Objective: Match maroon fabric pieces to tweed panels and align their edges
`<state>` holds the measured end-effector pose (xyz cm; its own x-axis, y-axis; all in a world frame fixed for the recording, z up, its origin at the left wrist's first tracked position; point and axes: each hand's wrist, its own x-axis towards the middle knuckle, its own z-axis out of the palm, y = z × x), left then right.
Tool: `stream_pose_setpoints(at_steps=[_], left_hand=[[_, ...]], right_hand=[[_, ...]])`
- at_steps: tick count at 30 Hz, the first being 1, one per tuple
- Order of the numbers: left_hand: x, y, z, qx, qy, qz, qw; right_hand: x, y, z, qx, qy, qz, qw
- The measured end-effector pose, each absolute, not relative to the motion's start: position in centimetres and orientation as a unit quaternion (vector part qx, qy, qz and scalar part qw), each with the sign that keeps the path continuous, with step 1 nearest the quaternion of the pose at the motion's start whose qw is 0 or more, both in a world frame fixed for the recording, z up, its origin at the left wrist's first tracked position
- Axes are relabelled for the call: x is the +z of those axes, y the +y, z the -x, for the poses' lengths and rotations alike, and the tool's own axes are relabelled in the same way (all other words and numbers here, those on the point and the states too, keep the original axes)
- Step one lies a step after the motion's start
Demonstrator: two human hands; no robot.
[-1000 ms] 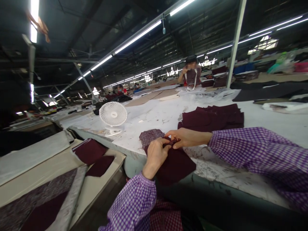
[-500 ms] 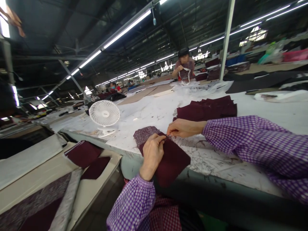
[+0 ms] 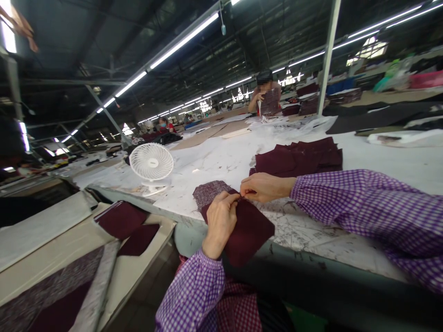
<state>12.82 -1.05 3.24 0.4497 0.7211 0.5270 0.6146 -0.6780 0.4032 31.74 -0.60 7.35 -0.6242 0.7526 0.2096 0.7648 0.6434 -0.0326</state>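
A maroon fabric piece [image 3: 247, 226] lies at the table's front edge, its lower corner hanging over. Beside its far left side shows a speckled, greyish-maroon fabric part [image 3: 212, 190]. My left hand [image 3: 222, 216] rests on the maroon cloth, thumb and fingers pinched together at its upper edge. Close by, my right hand [image 3: 265, 186] pinches at the same edge, fingertips nearly meeting those of the left. Whether a thread or only cloth is between the right fingertips is too small to tell. Behind the right hand sits a pile of maroon fabric pieces [image 3: 299, 156].
A white fan [image 3: 151, 162] stands on the white-covered table [image 3: 207, 161] at left. On a lower surface [image 3: 145, 272] lie more maroon pieces [image 3: 126, 221] and speckled cloth [image 3: 69, 281]. A co-worker [image 3: 268, 97] handles fabric across the table, near a metal post [image 3: 328, 60].
My hands stay pinched at the cloth's edge, with only slight movement of the right fingertips. The co-worker across the table has shifted the fabric they hold. The view has moved slightly.
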Motion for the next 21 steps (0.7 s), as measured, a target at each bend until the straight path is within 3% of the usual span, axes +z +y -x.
stream_pose_setpoints(at_steps=[7, 14, 17, 21], left_hand=[[2.6, -0.6, -12.4, 0.362, 0.367, -0.851, 0.103], [3.0, -0.9, -12.4, 0.263, 0.346, -0.9, -0.035], [3.2, -1.0, -12.5, 0.244, 0.355, -0.901, -0.049], [3.3, -1.1, -12.8, 0.227, 0.372, -0.899, -0.051]], right_hand=[[7.3, -1.1, -31.9, -0.151, -0.921, 0.353, 0.065], [6.5, -1.1, -31.9, -0.26, -0.923, 0.284, -0.008], [7.0, -1.1, -32.2, -0.226, -0.915, 0.333, -0.005], [8.1, -1.8, -31.3, -0.095, -0.91, 0.396, 0.075]])
